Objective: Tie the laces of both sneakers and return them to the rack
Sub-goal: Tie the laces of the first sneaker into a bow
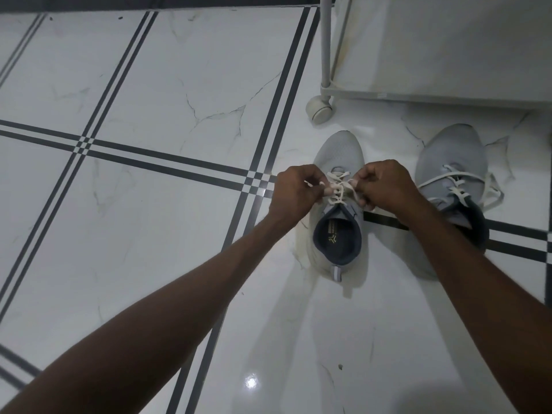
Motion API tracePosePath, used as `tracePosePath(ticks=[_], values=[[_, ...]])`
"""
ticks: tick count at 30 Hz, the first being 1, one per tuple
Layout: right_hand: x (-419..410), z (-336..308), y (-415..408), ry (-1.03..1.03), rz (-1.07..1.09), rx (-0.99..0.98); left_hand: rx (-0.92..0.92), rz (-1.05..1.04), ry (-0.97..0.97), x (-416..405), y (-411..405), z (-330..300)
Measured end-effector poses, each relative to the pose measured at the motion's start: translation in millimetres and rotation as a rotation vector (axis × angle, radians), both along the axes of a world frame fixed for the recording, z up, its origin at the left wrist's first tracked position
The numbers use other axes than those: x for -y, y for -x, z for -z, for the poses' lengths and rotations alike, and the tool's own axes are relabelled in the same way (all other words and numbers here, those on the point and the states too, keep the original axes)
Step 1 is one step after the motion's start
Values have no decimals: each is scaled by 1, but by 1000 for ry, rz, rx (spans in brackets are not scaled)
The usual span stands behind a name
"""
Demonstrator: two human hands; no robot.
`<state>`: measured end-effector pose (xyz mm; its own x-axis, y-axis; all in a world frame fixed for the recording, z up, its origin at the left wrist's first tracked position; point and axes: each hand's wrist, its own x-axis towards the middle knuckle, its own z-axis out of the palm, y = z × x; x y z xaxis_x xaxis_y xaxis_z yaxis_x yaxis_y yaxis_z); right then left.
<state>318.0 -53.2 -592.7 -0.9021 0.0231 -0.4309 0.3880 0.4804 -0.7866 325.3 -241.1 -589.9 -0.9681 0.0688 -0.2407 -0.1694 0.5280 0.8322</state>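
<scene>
Two grey sneakers with white laces stand on the tiled floor, toes pointing away from me. Over the left sneaker (339, 153), my left hand (294, 192) and my right hand (385, 186) each pinch a strand of its white laces (339, 188), pulling them apart across the tongue. The right sneaker (451, 162) sits beside it, partly hidden by my right forearm, with its laces (490, 189) hanging loose over the side. The white rack (325, 55) stands just beyond both shoes.
The rack rests on a white caster wheel (319, 110) close to the left sneaker's toe. White marble-look floor tiles (179, 85) with dark stripe borders stretch to the left and toward me.
</scene>
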Motion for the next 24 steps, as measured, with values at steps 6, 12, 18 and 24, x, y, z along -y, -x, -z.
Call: tracePosePath(ticks=[6,12,18,24], values=[[-13,5,-7,-103,178,20,240,85,-118,34,-10,-7],[-7,4,-1,362,408,205,328,90,-137,33,-10,-9],[-1,12,-1,267,258,132,106,136,140,30,-10,-8],[5,15,2,218,346,46,57,135,150,26,-12,-11]])
